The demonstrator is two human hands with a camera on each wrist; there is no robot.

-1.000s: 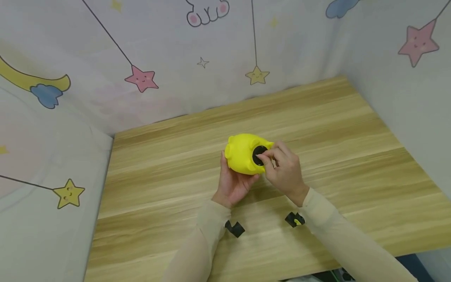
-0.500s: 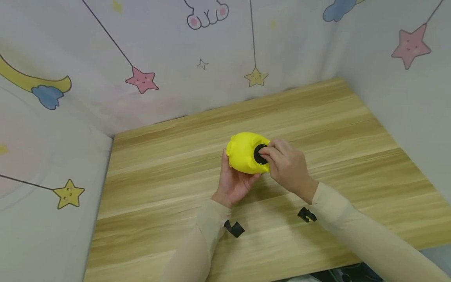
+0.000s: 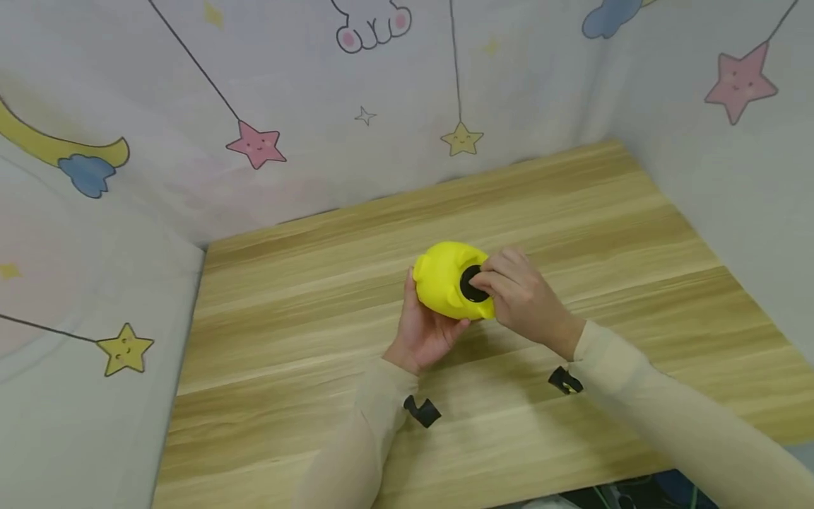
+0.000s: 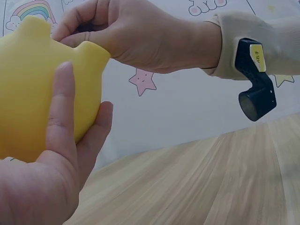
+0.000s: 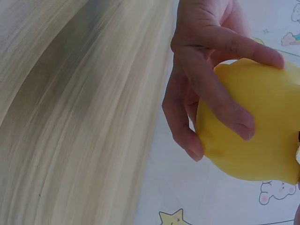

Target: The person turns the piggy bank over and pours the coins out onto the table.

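A yellow piggy bank with stubby feet is held over the middle of the table, its underside with a round black plug turned toward the right hand. My left hand grips the body from below and the left, and its fingers spread round the yellow surface in the right wrist view. Thumb and fingers of my right hand pinch at the black plug; in the left wrist view the right hand reaches in behind two feet, where its fingertips are partly hidden.
The wood-grain table lies below both hands. A pale curtain printed with stars and clouds stands behind it. Black camera mounts hang at both wrists. Dark items and cables show past the front edge.
My right hand and forearm have shifted to the right and turned, with the fingers still at the plug. The piggy bank has moved slightly right; my left hand stays nearly in place.
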